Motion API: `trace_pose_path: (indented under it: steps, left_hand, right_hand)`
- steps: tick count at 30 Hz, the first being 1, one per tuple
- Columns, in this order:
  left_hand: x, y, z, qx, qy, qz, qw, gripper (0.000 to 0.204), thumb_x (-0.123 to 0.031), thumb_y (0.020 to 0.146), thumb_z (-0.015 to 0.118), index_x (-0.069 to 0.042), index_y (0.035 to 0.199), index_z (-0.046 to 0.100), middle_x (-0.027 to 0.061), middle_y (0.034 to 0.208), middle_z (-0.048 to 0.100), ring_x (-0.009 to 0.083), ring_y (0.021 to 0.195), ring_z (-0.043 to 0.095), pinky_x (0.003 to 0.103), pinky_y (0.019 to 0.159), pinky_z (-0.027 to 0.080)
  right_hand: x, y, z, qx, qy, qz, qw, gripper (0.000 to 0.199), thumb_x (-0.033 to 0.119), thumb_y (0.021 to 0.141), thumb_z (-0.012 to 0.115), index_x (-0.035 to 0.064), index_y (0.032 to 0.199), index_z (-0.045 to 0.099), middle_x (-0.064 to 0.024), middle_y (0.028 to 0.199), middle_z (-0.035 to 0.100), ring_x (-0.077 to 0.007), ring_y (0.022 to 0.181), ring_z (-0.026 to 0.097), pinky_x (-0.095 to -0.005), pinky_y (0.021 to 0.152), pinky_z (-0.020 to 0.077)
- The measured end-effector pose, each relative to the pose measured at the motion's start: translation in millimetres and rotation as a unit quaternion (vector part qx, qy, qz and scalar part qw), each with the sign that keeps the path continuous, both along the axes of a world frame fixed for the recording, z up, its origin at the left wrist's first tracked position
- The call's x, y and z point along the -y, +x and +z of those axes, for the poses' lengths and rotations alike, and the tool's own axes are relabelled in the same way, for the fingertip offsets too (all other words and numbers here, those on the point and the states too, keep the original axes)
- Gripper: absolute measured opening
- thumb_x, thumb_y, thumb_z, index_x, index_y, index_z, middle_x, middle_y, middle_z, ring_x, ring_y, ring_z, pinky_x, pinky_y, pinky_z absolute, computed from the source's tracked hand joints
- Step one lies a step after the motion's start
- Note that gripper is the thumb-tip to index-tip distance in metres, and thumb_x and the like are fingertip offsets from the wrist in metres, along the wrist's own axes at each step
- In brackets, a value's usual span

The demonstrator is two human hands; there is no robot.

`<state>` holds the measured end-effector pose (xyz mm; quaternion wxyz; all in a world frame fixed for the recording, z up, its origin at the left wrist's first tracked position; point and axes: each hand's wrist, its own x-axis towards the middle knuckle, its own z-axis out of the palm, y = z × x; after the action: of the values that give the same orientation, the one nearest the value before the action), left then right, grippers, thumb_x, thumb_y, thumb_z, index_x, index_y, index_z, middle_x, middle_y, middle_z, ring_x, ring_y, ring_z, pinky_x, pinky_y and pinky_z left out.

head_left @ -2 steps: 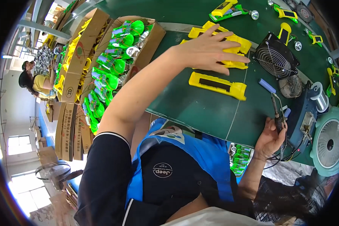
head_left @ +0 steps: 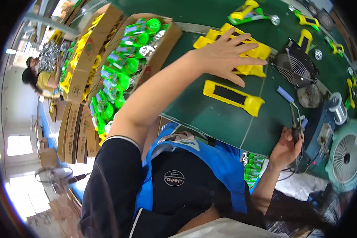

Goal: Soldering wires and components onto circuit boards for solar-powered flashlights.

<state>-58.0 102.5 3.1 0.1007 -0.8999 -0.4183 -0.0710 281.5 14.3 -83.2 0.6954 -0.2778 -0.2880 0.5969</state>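
We now see the lone yellow casing (head_left: 252, 105) farther from the yellow stack (head_left: 261, 51). Our view has swung slightly left.

Black white-trimmed shirt (head_left: 196, 182), blue apron (head_left: 226, 170)

Here we are up on the wearer's head, left lens of a side-by-side pair, looking steeply down over the chest! A green desk (head_left: 210, 123) spreads beneath and beyond the left fingers (head_left: 253, 61), at close range near upper centre; the right fingers (head_left: 298, 147) come in lower and farther right. Nearest of all, a black shirt (head_left: 198, 186) fills the foreground below both. The fisheye bends wide, catching a white wall (head_left: 16, 99) far left of the fingers, tipped sideways.
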Motion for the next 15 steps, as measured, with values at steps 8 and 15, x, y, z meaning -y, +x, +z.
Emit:
trace_pose_path:
  steps: [8,15]
  left_hand:
    - [157.6,-29.3,59.8,0.149,0.252,0.095,0.952,0.032,-0.016,0.069,0.072,-0.016,0.101,0.068,0.0038,0.101,0.064,0.0253,0.097,0.061,0.042,0.085,0.046]
    - [301.3,-224.2,139.5,-0.079,-0.099,0.482,0.867,0.008,-0.007,0.083,0.063,-0.007,0.089,0.067,0.0108,0.085,0.059,0.0312,0.088,0.057,0.038,0.077,0.047]
  right_hand:
    - [10.9,-40.2,24.1,0.339,0.218,0.003,0.915,0.046,0.043,0.1,0.047,0.0066,0.126,0.037,-0.0187,0.103,0.059,-0.0265,0.088,0.06,-0.0445,0.088,0.0493]
    - [-14.3,-105.0,40.1,0.402,0.337,0.127,0.842,0.048,0.04,0.098,0.053,0.0073,0.129,0.036,-0.023,0.114,0.056,-0.0307,0.101,0.062,-0.0421,0.091,0.048]
